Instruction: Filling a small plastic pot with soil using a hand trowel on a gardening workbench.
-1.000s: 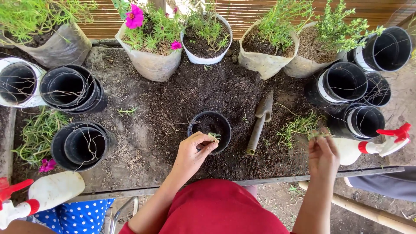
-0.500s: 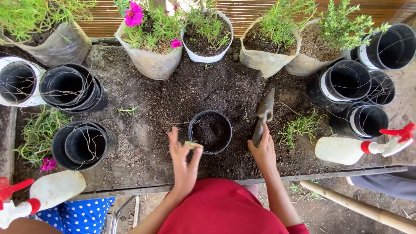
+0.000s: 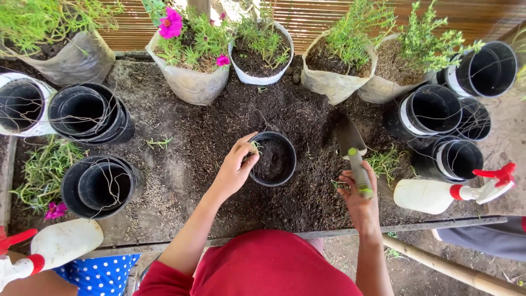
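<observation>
A small black pot (image 3: 274, 159) half full of dark soil stands in the middle of a soil-covered table (image 3: 181, 181). My left hand (image 3: 236, 164) rests on its left rim and pinches a small green cutting (image 3: 256, 147) at the pot's edge. My right hand (image 3: 359, 197) grips the green handle of a hand trowel (image 3: 352, 151), lifted with its grey blade pointing away from me, right of the pot.
Stacks of empty black pots (image 3: 87, 112) lie left and right (image 3: 433, 112). Bags of plants, one with pink flowers (image 3: 192, 49), line the back. Loose cuttings (image 3: 383, 160) lie right of the trowel. Two white spray bottles (image 3: 438, 194), (image 3: 52, 246) sit near the front edge. Another person's dotted blue clothing (image 3: 98, 274) shows at lower left.
My right hand has picked the trowel up off the soil and raised it. My left hand moved from the front of the pot up to its left rim with the cutting.
</observation>
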